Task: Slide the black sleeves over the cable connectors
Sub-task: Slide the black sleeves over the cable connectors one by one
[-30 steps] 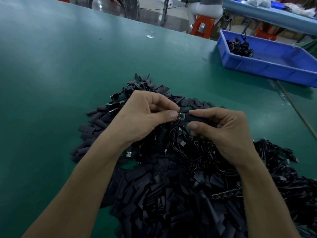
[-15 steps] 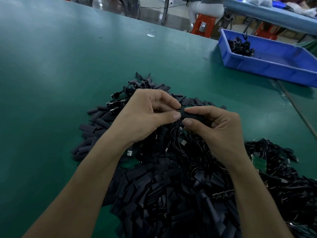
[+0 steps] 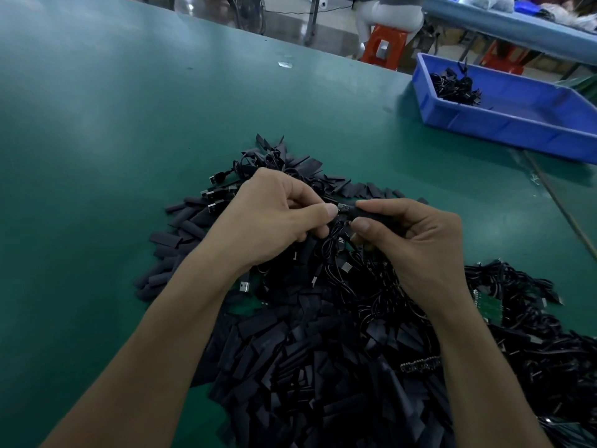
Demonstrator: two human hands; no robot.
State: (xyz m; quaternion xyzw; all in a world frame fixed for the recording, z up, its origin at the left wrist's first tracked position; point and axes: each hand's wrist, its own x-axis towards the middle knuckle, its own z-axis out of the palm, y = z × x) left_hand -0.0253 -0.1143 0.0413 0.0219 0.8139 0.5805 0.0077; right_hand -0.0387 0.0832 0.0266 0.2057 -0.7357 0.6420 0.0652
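Where visible between the fingertips, found one black sleeve (image 3: pixel 371 215) pinched by thumb and forefinger of the right hand (image 3: pixel 416 244), held just above the heap of loose sleeves (image 3: pixel 307 367) toward the near middle of the worktop (image 3: pixel 113 140). Found the left hand (image 3: pixel 274 218) pinching the connector (image 3: pixel 343 208) by its cable side, bare metal showing in the gap between both thumbs, tip at or just inside the sleeve mouth; cannot tell which. Judged as insertion begun, not yet seated. To finish cleanly: keep connector and sleeve in one line, squeeze the flat sleeve edgewise to round its mouth, then push with the right hand while gripping close behind the connector to prevent the cable buckling. Avoid twisting; avoid snagging the tangled cables (image 3: pixel 533 334) lying beneath and toward the right edge. Stop once the connector appears fully covered. Noted also a blue bin (image 3: pixel 517 124) at the far right corner, holding a few dark pieces, presumably finished work.
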